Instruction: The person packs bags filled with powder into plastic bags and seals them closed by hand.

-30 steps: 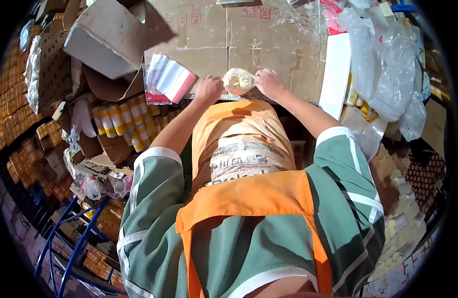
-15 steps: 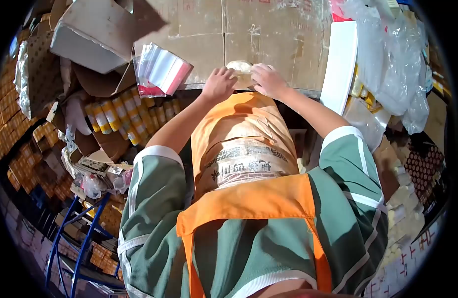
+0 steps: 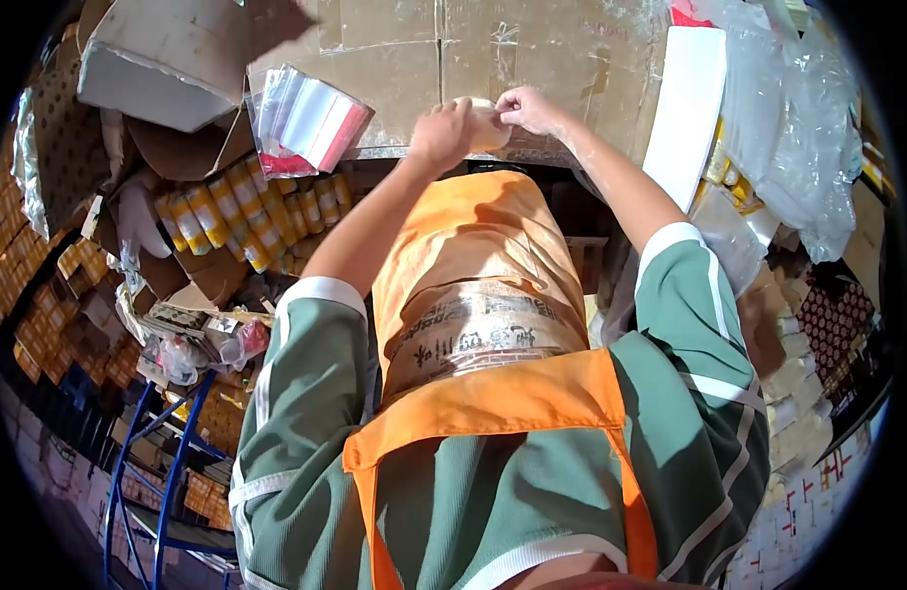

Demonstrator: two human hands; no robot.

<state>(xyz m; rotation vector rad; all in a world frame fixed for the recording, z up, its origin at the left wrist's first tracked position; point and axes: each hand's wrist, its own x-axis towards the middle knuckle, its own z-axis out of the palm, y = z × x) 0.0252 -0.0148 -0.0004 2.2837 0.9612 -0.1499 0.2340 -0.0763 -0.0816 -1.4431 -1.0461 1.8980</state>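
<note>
A small, cream-coloured, rounded bundle (image 3: 487, 133) is between my two hands, close to the front edge of the cardboard-covered table (image 3: 394, 59). I cannot make out what kind of thing it is. My left hand (image 3: 442, 138) wraps around its left side, hiding part of it. With thumb and fingertips together, my right hand (image 3: 528, 110) pinches its upper right edge. Left of my hands, a stack of clear plastic bags (image 3: 316, 118) with red edges lies on the table near its front edge.
A long white box or board (image 3: 684, 118) stands along the table's right side, with crumpled clear plastic (image 3: 798, 147) beyond it. Open cartons (image 3: 163, 69) crowd the left. Below them lie yellow-and-white rolls (image 3: 227, 211). A blue metal frame (image 3: 168, 472) stands at lower left.
Both hands have moved slightly farther up the table. My left hand has closed around the bundle, which now stands more upright, and my right fingers have come together at its edge.
</note>
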